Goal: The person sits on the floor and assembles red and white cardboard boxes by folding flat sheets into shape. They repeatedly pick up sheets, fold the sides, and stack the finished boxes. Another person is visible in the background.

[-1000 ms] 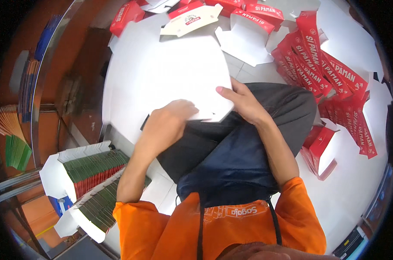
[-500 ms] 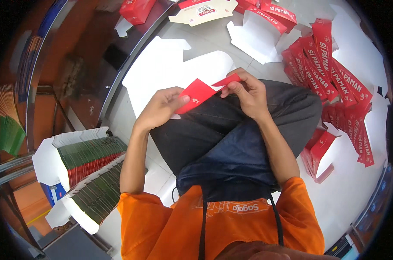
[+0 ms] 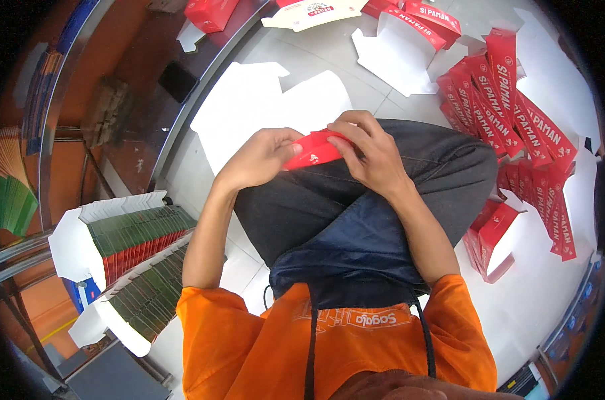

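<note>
A cardboard box blank, with a white inside and red end flaps, lies beyond my crossed legs; its near end rests by my lap. My left hand pinches the left part of the red flaps, thumb on top. My right hand grips the right part, fingers over the far edge and thumb on the near side. Between the hands the red pieces overlap and bend together. Fingers hide where the flaps join the white part.
Folded red boxes lie piled at the right, with another red box nearer. Several green and red cartons stand in rows at the left. Beside a dark glossy surface's metal edge lies a black phone-like object.
My right hand has moved left and slightly down, toward my left hand. The two red flaps, apart before, now overlap. The white part has shifted slightly.
</note>
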Demonstrator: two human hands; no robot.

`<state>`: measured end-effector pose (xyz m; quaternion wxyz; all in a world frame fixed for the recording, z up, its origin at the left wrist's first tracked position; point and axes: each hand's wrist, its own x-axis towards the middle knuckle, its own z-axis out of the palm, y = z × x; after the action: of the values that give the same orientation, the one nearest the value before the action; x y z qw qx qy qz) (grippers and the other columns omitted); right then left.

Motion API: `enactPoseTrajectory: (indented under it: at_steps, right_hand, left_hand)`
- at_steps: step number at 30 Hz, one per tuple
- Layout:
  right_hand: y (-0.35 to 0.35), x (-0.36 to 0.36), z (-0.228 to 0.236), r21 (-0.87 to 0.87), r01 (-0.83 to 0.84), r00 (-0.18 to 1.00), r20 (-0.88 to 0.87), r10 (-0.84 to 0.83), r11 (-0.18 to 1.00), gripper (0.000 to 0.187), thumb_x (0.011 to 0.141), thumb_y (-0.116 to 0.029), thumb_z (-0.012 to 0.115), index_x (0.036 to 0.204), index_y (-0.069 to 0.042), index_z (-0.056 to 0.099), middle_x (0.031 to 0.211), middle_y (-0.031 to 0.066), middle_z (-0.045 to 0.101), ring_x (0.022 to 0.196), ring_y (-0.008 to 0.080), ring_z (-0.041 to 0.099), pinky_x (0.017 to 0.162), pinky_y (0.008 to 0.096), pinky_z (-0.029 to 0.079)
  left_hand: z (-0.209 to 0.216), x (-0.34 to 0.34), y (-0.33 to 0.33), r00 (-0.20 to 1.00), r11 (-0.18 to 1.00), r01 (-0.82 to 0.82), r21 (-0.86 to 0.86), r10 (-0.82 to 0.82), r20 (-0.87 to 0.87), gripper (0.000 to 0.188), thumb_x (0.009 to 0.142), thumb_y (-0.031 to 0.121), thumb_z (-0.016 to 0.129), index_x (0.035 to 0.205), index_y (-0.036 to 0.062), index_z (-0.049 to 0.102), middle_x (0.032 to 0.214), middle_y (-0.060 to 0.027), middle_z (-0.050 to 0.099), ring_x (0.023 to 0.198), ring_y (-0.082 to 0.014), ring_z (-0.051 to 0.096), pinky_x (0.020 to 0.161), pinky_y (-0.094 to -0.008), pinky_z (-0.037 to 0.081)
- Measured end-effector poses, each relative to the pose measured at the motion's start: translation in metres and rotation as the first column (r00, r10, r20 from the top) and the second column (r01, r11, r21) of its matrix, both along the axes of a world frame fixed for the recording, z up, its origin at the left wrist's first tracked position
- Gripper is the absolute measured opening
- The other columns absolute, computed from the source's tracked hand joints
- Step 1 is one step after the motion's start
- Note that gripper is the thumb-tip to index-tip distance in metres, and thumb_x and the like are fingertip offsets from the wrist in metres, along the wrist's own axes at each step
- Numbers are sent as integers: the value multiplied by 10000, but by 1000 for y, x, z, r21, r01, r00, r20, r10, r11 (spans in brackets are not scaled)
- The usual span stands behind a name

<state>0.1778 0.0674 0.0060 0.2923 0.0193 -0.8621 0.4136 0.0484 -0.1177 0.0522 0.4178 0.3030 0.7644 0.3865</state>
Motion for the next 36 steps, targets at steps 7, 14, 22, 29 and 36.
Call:
enactPoseTrajectory:
  at_steps: [7,14,22,29,36]
  right_hand:
    - [5,3,7,49,-85,993,81,81,995,210,802,-54,696,1009,-67,660,1026,95,600,715,253,603,626,342,491]
    - [6,1,0,12,-77,997,5,77,997,198,812,-44,686,1007,-69,660,1029,106,602,740,261,614,645,333,504]
    - [7,9,10,95,-159,974,175,141,983,196,851,-75,640,1043,-108,659,1093,109,595,855,275,650,703,349,530]
    - [12,6,7,138,-106,982,169,82,985,362,858,-192,661,1216,-178,610,1267,158,508,937,311,637,742,360,550]
    - [7,6,15,125,117,968,-238,-85,985,696,742,-317,808,1334,-114,502,1443,213,332,1302,463,363,1061,503,375]
  left_hand:
    - [10,3,10,998,992,46,-113,-42,45,264,982,146,503,1100,-55,626,931,-104,670,849,-157,601,792,-295,488]
    - [-1,8,8,997,999,21,33,-24,77,280,994,146,490,1149,-56,604,974,-97,668,883,-143,603,774,-275,504]
    - [11,17,19,1000,999,11,-32,-11,1,272,1000,160,467,1159,7,627,921,-100,672,743,-153,618,636,-288,520]
    - [10,12,19,993,999,-34,20,32,116,312,1004,218,485,1172,-8,617,946,-59,657,866,-116,598,770,-258,496]
    - [38,10,72,822,781,-480,398,242,516,226,979,159,527,1140,4,558,1013,-101,656,931,-135,626,827,-286,512]
